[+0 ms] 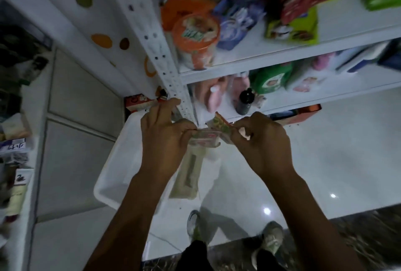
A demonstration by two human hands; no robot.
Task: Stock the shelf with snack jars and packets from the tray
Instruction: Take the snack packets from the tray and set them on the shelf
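Observation:
Both my hands hold small snack packets in front of the white shelf unit. My left hand pinches the left end of the packets, and my right hand pinches the right end, where a red and green packet sticks up. Below them on the floor stands the white tray with a long pale packet lying in it. On the upper shelf stand an orange-lidded snack jar and several blurred packets.
A lower shelf carries a green packet, pink packets and a black bottle. Another rack with goods runs along the left edge. The floor is glossy white tile; my shoes stand by a dark mat.

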